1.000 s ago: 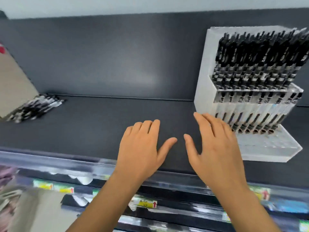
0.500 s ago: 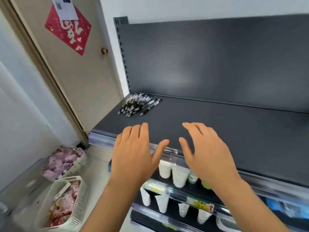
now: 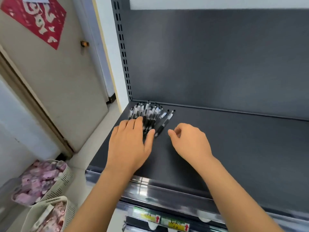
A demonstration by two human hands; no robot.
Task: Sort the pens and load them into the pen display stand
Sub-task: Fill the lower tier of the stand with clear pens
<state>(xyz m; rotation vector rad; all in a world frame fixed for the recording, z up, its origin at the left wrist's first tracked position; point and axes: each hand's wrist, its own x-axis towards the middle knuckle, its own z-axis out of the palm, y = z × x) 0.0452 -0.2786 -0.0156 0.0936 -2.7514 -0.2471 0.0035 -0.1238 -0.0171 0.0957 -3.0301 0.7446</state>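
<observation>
On the dark shelf [image 3: 234, 148], our left hand [image 3: 130, 144] lays straight, closed-up fingers over the pens [image 3: 151, 114] piled in the far left corner. Our right hand [image 3: 190, 141], just right of them, curls its fingers loosely, empty. Price labels [image 3: 177, 224]: writing unreadable.

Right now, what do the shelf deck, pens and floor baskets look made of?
Shelf deck: likely painted sheet metal, matte dark grey; slotted upright beside it. Pens: seemingly clear plastic barrels, black lower sections possibly rubber; too blurred to confirm. Baskets: moulded plastic, off-white, slotted walls.
</observation>
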